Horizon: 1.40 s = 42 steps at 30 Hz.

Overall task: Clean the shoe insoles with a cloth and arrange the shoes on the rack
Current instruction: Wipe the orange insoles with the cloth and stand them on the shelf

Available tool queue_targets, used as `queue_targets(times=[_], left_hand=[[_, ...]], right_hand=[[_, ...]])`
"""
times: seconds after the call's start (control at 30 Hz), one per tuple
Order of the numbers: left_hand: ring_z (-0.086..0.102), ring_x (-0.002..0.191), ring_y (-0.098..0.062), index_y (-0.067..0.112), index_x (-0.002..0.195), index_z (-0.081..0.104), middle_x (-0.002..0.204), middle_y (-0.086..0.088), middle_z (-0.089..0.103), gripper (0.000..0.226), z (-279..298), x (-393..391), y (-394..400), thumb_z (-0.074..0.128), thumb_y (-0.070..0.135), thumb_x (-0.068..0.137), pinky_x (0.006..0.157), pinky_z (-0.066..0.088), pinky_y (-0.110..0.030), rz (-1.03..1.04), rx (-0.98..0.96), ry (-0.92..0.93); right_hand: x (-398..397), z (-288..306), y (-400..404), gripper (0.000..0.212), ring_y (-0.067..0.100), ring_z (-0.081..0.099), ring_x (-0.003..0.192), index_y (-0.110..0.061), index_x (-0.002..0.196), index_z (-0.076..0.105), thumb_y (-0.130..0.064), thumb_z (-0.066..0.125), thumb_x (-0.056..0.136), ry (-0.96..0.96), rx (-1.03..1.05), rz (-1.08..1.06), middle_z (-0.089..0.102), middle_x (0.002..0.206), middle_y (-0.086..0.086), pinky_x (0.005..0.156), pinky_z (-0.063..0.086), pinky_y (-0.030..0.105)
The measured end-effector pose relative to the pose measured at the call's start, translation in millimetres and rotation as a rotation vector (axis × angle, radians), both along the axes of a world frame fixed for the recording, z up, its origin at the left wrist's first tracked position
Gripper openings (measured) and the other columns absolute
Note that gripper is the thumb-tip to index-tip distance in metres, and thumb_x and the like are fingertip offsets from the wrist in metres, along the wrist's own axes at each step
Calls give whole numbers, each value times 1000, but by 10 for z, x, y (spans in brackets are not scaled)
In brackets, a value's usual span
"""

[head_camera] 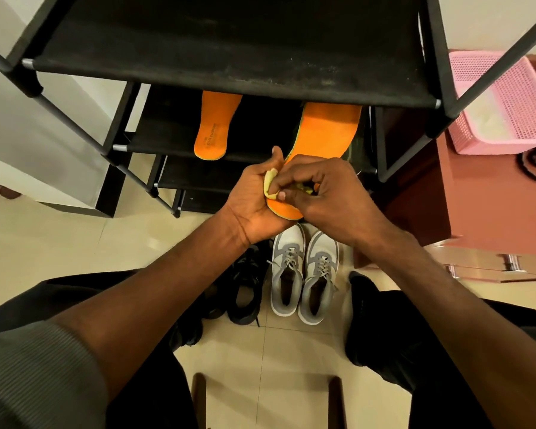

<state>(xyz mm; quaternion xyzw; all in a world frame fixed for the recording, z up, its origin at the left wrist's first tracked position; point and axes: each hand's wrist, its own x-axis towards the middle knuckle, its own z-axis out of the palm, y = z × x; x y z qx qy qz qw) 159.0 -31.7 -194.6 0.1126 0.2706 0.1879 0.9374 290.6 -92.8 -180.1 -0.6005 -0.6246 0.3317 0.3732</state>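
Note:
My left hand [254, 199] grips the heel end of an orange insole [328, 131] that reaches up under the rack's top shelf. Against that heel, my right hand [325, 193] pinches a small yellow cloth [271, 181]; most of the cloth is hidden by my fingers. A second orange insole [215, 128] lies on a lower shelf of the black shoe rack [229, 69]. On the floor below my hands stands a pair of grey and white sneakers [304, 274], toes toward the rack, with black shoes [245, 289] to their left.
A pink plastic basket [505, 103] sits on a reddish cabinet [477, 205] at the right. My knees frame the shoes on both sides. Two dark wooden legs [198, 400] show at the bottom edge. The floor is cream tile.

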Motion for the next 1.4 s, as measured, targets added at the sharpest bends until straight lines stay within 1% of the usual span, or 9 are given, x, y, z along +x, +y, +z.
queue_targets(times=[0.17,0.3,0.4,0.53,0.67,0.77,1.1,1.27,1.4], left_hand=[[70,89,-22,3,88,77,97,-11,69,62,-4,22,-15,40,48,108,105,46,-33,36,-28,37],[73,80,-41,-14,84,71,80,-28,70,78,65,-39,-27,33,48,110,75,61,-46,-41,-84,-195],[70,59,-25,-4,79,72,71,-15,69,71,49,6,-24,33,47,110,61,57,-29,14,7,4],[69,82,-25,3,114,65,108,-15,67,55,21,46,25,37,49,108,93,36,-26,113,53,94],[69,77,-21,5,103,73,93,-9,71,61,-16,4,39,34,51,108,70,39,-23,127,66,107],[64,94,-27,4,124,63,117,-16,67,54,17,41,19,34,47,110,77,39,-31,192,93,133],[60,96,-31,8,124,57,118,-18,62,53,-1,48,67,34,52,107,73,47,-36,282,104,146],[60,81,-24,8,121,58,103,-12,63,54,-40,29,77,34,54,107,47,47,-20,271,94,184],[70,77,-21,6,105,62,88,-11,72,52,-21,42,42,35,50,108,74,54,-28,219,99,123]], right_hand=[[88,-55,49,19,8,69,100,-28,99,82,-13,75,90,-128,51,-170,73,102,-17,87,58,46],[-25,51,-46,23,5,69,100,-27,98,82,-8,75,90,-176,22,130,72,103,-22,87,59,43],[61,49,-23,24,3,69,97,-33,99,81,-12,75,90,-302,29,79,72,103,-24,83,59,42],[98,-7,4,22,12,70,95,-28,97,81,-10,73,87,-276,59,-93,73,99,-16,79,59,45],[-18,39,-52,27,8,69,95,-29,97,80,-5,71,89,-260,38,58,71,99,-19,78,60,44],[95,23,-8,26,12,68,96,-31,99,81,-9,74,87,-418,0,-111,73,102,-18,78,59,43],[8,15,-32,22,14,68,94,-27,95,82,-7,76,87,-371,-14,-174,72,98,-16,77,60,43],[-94,-41,-47,25,13,70,92,-21,92,82,0,71,83,-159,21,-9,72,92,-14,77,60,48],[-135,-58,-17,26,11,70,93,-26,91,82,-4,69,86,-105,41,-143,73,94,-16,78,60,46]])
